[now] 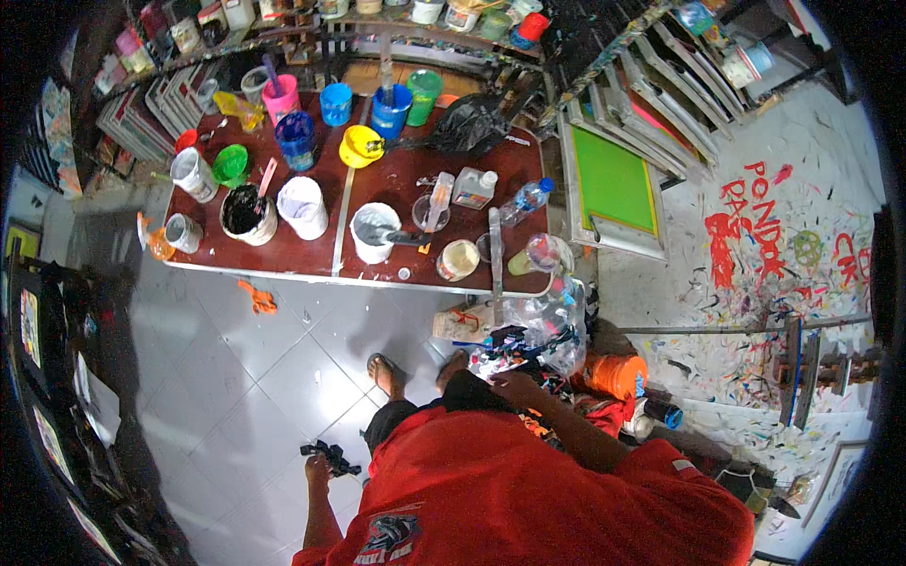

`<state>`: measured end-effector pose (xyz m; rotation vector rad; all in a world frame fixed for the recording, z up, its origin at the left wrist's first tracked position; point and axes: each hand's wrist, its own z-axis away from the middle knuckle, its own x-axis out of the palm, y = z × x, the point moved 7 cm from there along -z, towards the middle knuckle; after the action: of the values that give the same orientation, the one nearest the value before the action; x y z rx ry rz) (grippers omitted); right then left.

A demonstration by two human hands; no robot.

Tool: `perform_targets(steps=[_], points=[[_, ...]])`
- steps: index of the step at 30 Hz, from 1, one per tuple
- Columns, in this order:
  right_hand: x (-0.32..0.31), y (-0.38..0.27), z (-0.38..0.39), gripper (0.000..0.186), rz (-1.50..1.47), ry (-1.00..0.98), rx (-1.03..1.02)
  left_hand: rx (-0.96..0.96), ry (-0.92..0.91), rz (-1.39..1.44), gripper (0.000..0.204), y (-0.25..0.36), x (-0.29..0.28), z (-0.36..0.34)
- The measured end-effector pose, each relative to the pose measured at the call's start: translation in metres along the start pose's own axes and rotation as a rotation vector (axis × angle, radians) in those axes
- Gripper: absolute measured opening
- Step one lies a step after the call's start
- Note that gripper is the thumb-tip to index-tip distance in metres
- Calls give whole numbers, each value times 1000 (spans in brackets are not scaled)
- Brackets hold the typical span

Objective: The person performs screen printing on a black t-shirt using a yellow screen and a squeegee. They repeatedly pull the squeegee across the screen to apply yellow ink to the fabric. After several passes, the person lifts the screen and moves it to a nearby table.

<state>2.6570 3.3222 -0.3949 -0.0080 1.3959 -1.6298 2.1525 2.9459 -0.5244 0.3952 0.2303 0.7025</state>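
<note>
Out at my left side, my left hand (318, 469) is closed on a crumpled black rag (338, 458), held above the tiled floor. My right hand (514, 389) reaches down by my right leg, beside a heap of mixed scraps of cloth (517, 347). It is dark there, and its fingers cannot be made out. In front of me stands a dark red table (311, 255) with paint pots. A white tub of grey paint (374, 236) with a dark-handled tool in it is near its front edge, and a cream-filled tub (459, 260) stands to its right.
An orange container (615, 374) lies right of the heap, near a clear plastic bag (559, 325). Framed screens (613, 179) lean at the right, one green. An orange scrap (258, 297) lies on the floor. Paint-splashed wall (755, 245) rises at right; dark racks (71, 377) line the left.
</note>
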Motion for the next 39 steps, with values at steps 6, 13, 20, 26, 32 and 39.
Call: perform_targets(steps=[6,13,20,26,32,39], points=[[17,10,6,34,111,-121,149,114,-78,-170,29,-53,17,-6],[9,21,13,22,224,-123,143,184,-63,-38,30,-9,99,35],[8,-18,5,35,170,-131,91,618,-248,-433,23,-2,50,-1],[0,1,-3,53,69,-103,155,189,0,-4,16,11,78,76],[18,76,32,50,263,-38,156,303,-58,-164,19,25,86,86],[15,146,44,37,330,1,196,393,5,-235,32,48,105,87]])
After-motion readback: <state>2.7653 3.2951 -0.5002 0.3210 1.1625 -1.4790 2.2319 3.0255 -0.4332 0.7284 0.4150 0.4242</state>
